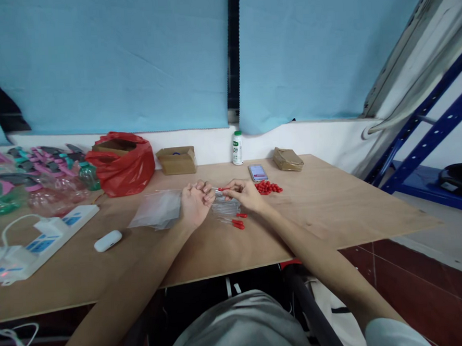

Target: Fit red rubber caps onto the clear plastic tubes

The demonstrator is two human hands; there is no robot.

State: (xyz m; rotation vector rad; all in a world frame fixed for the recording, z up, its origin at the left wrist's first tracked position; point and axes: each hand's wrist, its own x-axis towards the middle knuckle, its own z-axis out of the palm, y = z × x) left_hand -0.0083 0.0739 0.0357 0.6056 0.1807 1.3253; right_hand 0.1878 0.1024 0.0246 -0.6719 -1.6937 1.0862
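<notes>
My left hand (196,204) is closed, palm turned up, its curled fingers around the thin clear tube of a dropper. My right hand (246,193) pinches the red rubber bulb (224,189) at that dropper's other end. Just below the hands lies a row of clear glass tubes (226,209) on the table. Nearer to me are a few droppers with red bulbs (238,223) on them. A heap of loose red rubber bulbs (269,187) lies right of my right hand. Clear plastic bags (157,209) are stacked left of my left hand.
On the wooden table (335,208) are a phone (258,172), a white bottle (237,148), cardboard boxes (176,160), a red plastic bag (123,164), a white case (108,241) and a power strip (43,244). Spray bottles (44,187) crowd the left; a blue rack (427,124) stands right.
</notes>
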